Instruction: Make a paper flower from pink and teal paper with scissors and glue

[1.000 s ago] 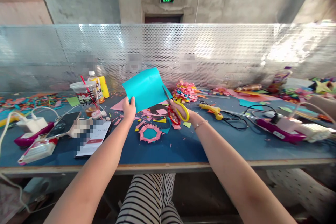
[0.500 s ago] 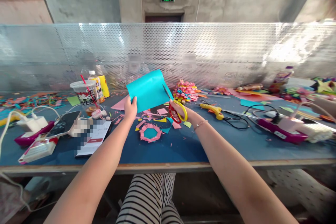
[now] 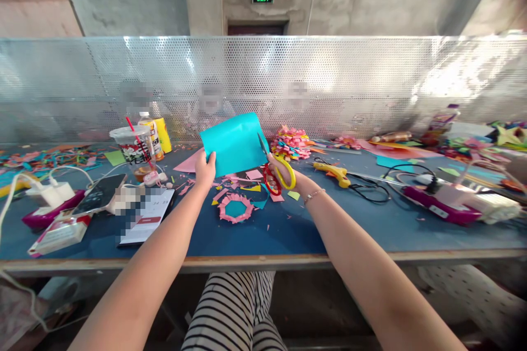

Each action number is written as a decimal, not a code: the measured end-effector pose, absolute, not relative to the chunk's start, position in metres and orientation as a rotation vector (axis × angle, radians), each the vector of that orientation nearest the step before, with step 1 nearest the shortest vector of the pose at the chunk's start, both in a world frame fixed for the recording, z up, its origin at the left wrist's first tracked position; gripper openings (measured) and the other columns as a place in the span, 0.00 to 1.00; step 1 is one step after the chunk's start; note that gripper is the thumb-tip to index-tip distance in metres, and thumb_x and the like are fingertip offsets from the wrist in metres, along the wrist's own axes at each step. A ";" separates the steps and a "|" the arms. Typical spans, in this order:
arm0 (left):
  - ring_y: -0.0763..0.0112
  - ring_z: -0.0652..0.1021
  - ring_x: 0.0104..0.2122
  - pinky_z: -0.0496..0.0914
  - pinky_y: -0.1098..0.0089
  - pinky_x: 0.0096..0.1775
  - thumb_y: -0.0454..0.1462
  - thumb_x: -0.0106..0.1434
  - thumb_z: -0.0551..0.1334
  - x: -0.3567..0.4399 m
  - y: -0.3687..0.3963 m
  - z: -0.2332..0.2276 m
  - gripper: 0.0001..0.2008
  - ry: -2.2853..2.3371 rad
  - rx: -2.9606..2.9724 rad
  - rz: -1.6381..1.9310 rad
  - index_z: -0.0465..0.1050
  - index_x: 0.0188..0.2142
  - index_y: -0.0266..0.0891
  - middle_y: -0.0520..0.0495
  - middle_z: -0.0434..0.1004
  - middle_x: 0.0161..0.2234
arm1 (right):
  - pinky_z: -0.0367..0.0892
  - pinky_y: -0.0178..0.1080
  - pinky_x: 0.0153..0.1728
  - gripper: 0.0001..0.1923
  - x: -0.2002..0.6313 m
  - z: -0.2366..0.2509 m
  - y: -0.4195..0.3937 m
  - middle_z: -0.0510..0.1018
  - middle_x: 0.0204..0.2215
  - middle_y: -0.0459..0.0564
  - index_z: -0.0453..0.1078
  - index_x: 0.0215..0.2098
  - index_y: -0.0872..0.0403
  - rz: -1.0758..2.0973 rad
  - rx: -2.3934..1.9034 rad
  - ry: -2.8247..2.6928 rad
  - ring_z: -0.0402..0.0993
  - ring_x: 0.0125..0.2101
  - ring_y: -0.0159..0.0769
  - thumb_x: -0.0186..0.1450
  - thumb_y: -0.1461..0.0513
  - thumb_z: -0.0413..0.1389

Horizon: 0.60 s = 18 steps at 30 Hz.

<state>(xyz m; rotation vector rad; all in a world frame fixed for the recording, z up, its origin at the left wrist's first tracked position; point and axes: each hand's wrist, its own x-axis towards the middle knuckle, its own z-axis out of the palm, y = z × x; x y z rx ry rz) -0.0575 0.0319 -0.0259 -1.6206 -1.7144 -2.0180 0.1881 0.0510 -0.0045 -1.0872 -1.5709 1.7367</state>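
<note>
Pinching only the lower corner of the curved turquoise paper sheet (image 3: 234,142), the left hand (image 3: 205,171) risks it buckling against the red-and-yellow-handled scissors (image 3: 275,171) gripped by the right hand (image 3: 288,175), tearing the edge.

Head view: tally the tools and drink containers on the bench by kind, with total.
Scissors: 1
Glue gun: 1
Cup with straw: 1
Bottles: 2, one beside the cup, one far right
Yellow can: 1
Total: 6
</note>
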 end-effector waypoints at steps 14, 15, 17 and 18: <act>0.65 0.72 0.32 0.64 0.67 0.36 0.39 0.60 0.53 -0.055 0.029 -0.024 0.07 -1.771 -1.698 -1.961 0.65 0.29 0.38 0.46 0.71 0.29 | 0.47 0.30 0.10 0.30 0.182 -0.007 0.054 0.55 0.09 0.42 0.49 0.16 0.52 1.538 -1.135 -1.636 0.48 0.11 0.25 0.57 0.37 0.41; 0.65 0.72 0.32 0.64 0.68 0.36 0.39 0.60 0.53 -0.055 0.029 -0.024 0.07 -1.772 -1.695 -1.959 0.65 0.28 0.38 0.47 0.71 0.28 | 0.47 0.30 0.10 0.30 0.182 -0.009 0.055 0.55 0.09 0.42 0.50 0.16 0.52 1.526 -1.138 -1.640 0.49 0.11 0.25 0.57 0.37 0.41; 0.65 0.72 0.32 0.64 0.68 0.36 0.39 0.60 0.54 -0.054 0.029 -0.023 0.07 -1.771 -1.691 -1.958 0.65 0.28 0.38 0.47 0.71 0.28 | 0.46 0.30 0.10 0.29 0.182 -0.010 0.056 0.56 0.09 0.43 0.50 0.16 0.52 1.526 -1.124 -1.630 0.49 0.11 0.25 0.58 0.38 0.42; 0.65 0.72 0.32 0.64 0.68 0.36 0.39 0.60 0.54 -0.054 0.029 -0.023 0.07 -1.770 -1.693 -1.958 0.65 0.28 0.38 0.47 0.71 0.28 | 0.47 0.30 0.10 0.29 0.181 -0.011 0.056 0.56 0.09 0.42 0.51 0.16 0.52 1.533 -1.112 -1.618 0.49 0.11 0.25 0.58 0.38 0.43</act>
